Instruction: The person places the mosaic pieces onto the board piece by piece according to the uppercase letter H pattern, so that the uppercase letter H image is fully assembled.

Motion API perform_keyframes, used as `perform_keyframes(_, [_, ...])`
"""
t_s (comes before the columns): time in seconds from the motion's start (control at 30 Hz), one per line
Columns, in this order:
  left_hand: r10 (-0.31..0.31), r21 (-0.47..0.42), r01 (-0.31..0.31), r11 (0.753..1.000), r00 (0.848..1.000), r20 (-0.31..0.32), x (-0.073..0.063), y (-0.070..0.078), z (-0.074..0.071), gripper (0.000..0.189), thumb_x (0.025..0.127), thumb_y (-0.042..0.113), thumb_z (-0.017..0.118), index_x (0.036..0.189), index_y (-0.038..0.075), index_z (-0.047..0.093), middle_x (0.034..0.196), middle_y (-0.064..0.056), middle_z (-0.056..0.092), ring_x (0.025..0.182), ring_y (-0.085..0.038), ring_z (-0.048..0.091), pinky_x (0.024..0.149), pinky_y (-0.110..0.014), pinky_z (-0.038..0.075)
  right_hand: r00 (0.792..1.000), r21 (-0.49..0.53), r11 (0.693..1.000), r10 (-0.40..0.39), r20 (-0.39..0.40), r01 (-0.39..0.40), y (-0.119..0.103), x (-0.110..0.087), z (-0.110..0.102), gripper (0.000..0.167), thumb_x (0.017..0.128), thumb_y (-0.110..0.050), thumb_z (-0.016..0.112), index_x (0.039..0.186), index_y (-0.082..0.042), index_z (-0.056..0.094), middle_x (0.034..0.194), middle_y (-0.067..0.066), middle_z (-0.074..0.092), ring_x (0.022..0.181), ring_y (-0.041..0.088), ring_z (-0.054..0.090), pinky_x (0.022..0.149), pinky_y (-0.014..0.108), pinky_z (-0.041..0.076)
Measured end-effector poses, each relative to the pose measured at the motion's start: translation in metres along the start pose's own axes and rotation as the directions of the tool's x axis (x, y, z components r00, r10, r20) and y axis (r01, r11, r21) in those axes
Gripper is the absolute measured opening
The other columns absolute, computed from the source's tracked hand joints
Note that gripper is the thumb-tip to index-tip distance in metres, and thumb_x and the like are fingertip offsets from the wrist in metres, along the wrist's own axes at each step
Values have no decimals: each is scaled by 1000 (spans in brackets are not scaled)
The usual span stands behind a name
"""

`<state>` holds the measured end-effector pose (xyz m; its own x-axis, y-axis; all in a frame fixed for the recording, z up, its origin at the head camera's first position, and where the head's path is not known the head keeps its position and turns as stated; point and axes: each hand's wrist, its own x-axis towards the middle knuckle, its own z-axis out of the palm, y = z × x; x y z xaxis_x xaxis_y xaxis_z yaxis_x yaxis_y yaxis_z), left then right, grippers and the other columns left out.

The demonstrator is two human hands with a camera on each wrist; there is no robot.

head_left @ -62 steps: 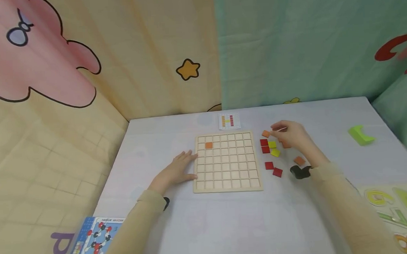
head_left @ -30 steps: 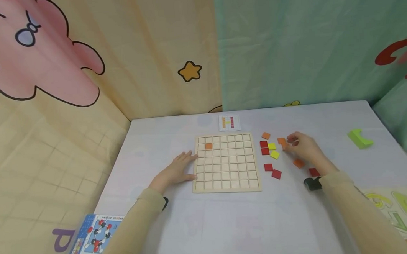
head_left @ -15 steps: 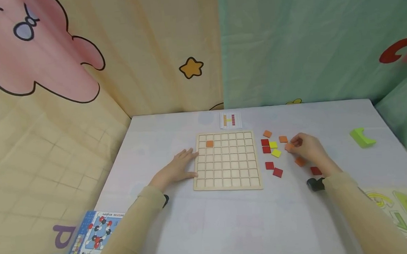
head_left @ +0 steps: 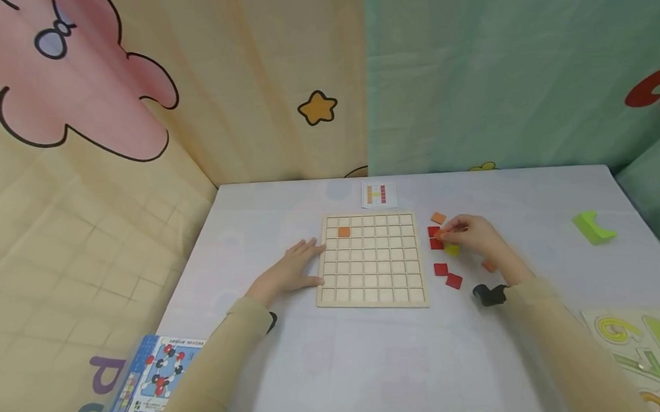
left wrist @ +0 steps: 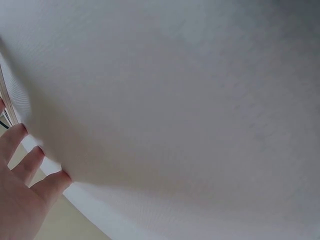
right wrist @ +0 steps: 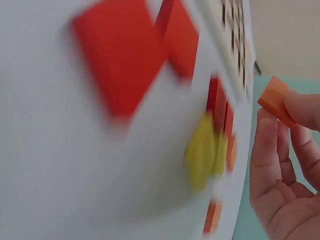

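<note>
Right hand (head_left: 474,232) has come leftward since half a second ago, bringing the held orange tile (right wrist: 274,100) from beside the loose orange tiles (head_left: 438,218) to over the red tiles (head_left: 441,269) and yellow tiles (right wrist: 200,150), lifted off the table (head_left: 343,354), just right of the grid board (head_left: 369,254). Right thumb and fingers pinch it; left hand (head_left: 288,271) relaxed, fingers spread, touching board's left edge, grasping nothing. To carry it well, I'd keep the pinch firm near the edges, tile level, high enough not to knock the red pair underneath, and leave the left hand against the board so it doesn't slide. Thumb covers part of one face, probably better nearer the rim. Counts: board one; orange tile in a board cell (head_left: 344,232) one; held one; loose orange two in head view, right-wrist view seems to add one behind the hand; red four visible; yellow two, clearest in right-wrist view; picture card (head_left: 378,195) one; green block (head_left: 585,225) one
</note>
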<state>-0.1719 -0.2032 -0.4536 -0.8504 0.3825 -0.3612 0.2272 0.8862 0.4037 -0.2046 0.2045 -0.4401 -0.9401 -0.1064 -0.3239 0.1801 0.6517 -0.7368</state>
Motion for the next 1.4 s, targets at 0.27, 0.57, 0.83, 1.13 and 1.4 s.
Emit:
perform_keyframes(0.27, [-10, -2, 10, 1000, 1000, 6, 2, -1, -1, 86, 87, 43, 71, 157, 20, 26, 167, -10, 9, 154, -35, 2, 124, -54, 6, 979, 57, 978, -203, 10, 202, -60, 23, 63, 22, 92, -23, 69, 103, -4, 66, 100, 13, 70, 83, 22, 66, 69, 24, 52])
perform_keyframes(0.57, [-6, -6, 6, 1000, 1000, 9, 2, 1, -1, 86, 88, 44, 71, 157, 21, 26, 167, -9, 9, 154, -35, 2, 123, -56, 10, 963, 88, 960, -267, 21, 264, -97, 40, 114, 19, 91, -19, 70, 106, -6, 69, 101, 12, 70, 85, 23, 65, 71, 27, 53])
perform_keyframes(0.83, [16, 14, -16, 1000, 1000, 5, 3, -3, 0, 85, 89, 44, 70, 157, 20, 25, 166, -11, 10, 154, -36, 4, 123, -56, 9, 955, 28, 956, -292, 45, 291, -116, 45, 137, 20, 91, -18, 71, 108, -6, 72, 108, 11, 72, 99, 24, 64, 91, 38, 53])
perform_keyframes(1.13, [43, 1, -43, 999, 999, -3, 1, -2, 1, 85, 89, 43, 69, 157, 18, 25, 166, -13, 9, 153, -37, 3, 122, -59, 9, 960, -76, 957, -279, 35, 281, -117, 45, 144, 13, 91, -13, 69, 102, -5, 72, 103, 11, 71, 94, 22, 63, 87, 37, 53])
perform_keyframes(1.4, [42, -3, -42, 999, 999, 3, 0, -2, -1, 84, 90, 41, 69, 157, 18, 25, 166, -13, 8, 153, -38, 2, 122, -60, 7, 945, -135, 936, -323, 50, 326, -120, 46, 148, 13, 92, -8, 67, 101, -1, 73, 105, 15, 68, 97, 25, 62, 88, 39, 54])
